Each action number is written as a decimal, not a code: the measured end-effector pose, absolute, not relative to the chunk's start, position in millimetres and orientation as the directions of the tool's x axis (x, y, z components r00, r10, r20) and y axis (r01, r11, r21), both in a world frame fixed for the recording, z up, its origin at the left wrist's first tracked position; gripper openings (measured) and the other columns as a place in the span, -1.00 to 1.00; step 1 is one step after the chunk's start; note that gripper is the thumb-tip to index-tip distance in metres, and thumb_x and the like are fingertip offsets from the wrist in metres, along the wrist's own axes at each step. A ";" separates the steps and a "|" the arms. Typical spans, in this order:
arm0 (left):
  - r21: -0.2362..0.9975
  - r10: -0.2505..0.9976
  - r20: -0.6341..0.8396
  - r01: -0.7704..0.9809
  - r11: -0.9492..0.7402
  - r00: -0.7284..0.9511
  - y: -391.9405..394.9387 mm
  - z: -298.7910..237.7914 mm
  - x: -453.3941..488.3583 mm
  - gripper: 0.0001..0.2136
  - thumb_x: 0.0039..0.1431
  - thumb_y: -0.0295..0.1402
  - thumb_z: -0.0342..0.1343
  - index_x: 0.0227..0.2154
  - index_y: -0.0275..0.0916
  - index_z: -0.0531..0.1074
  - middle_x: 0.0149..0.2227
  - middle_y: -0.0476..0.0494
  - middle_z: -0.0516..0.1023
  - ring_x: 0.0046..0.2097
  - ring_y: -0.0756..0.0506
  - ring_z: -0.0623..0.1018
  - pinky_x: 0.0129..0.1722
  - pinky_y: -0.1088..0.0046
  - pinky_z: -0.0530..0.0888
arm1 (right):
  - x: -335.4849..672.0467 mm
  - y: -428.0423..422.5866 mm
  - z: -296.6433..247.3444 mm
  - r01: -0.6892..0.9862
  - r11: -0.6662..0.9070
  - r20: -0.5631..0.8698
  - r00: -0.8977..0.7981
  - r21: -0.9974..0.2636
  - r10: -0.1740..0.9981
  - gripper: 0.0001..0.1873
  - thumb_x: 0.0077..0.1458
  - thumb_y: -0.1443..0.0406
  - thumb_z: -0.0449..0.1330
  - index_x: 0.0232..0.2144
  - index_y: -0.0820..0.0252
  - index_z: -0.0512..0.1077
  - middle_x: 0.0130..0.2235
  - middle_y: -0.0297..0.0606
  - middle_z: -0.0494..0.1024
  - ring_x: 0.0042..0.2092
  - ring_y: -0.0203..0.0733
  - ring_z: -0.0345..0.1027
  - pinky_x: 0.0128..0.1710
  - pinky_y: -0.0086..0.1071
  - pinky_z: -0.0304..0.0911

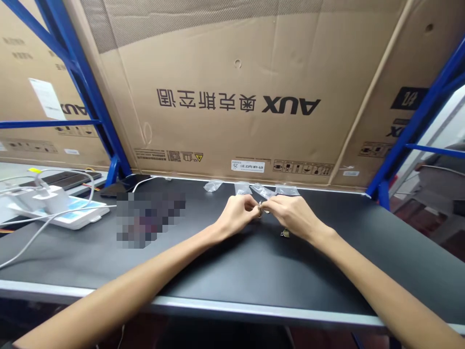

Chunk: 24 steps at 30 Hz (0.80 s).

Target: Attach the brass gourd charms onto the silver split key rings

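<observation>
My left hand is closed, thumb and forefinger pinching a small brass-coloured metal piece above the black tabletop. From the other side my right hand meets it, its fingers pinched together at the same piece. A small shiny bit shows just under the right fingertips; what it belongs to is too small to tell. Below the right palm there is another small brass-coloured metal trinket. Behind the hands, several small clear plastic bags are spread in a row near the table's back edge.
A large cardboard box stands behind the black table, between blue metal posts. To the left are a white power strip with plugs and cables, a dark flat device and a pixelated patch hiding something.
</observation>
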<state>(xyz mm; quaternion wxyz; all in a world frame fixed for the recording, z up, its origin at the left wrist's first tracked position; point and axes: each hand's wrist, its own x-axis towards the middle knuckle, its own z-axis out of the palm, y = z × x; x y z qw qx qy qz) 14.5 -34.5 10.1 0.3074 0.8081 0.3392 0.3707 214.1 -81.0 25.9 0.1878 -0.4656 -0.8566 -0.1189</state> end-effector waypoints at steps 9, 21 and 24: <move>0.702 0.767 0.462 0.345 -0.623 0.445 -28.0 11.3 12.6 -0.87 0.09 -0.42 0.13 -0.42 -0.30 0.58 -0.38 -0.15 0.66 -0.31 -0.12 0.64 -0.24 0.39 0.55 | 252.0 -86.1 53.7 0.915 0.306 -0.121 -0.346 -0.263 0.930 -0.77 0.10 0.12 0.26 -0.45 0.06 0.64 -0.47 -0.33 0.63 -0.43 -0.20 0.46 -0.44 -0.39 0.21; 0.707 0.768 0.429 0.352 -0.613 0.476 -29.8 10.8 12.7 -0.87 0.09 -0.42 0.13 -0.39 -0.30 0.57 -0.38 -0.16 0.66 -0.33 -0.12 0.64 -0.29 0.41 0.54 | 247.4 -84.1 51.0 0.863 0.443 -0.033 -0.464 -0.244 0.885 -0.76 0.18 0.20 0.15 -0.38 0.10 0.61 -0.39 -0.31 0.64 -0.37 -0.22 0.43 -0.39 -0.40 0.16; 0.712 0.770 0.428 0.347 -0.610 0.474 -30.7 11.1 12.8 -0.88 0.09 -0.43 0.13 -0.38 -0.30 0.57 -0.38 -0.15 0.66 -0.35 -0.11 0.64 -0.31 0.41 0.54 | 247.2 -85.7 52.7 0.875 0.424 -0.005 -0.437 -0.234 0.900 -0.75 0.19 0.21 0.14 -0.39 0.11 0.60 -0.40 -0.30 0.63 -0.39 -0.21 0.42 -0.40 -0.39 0.14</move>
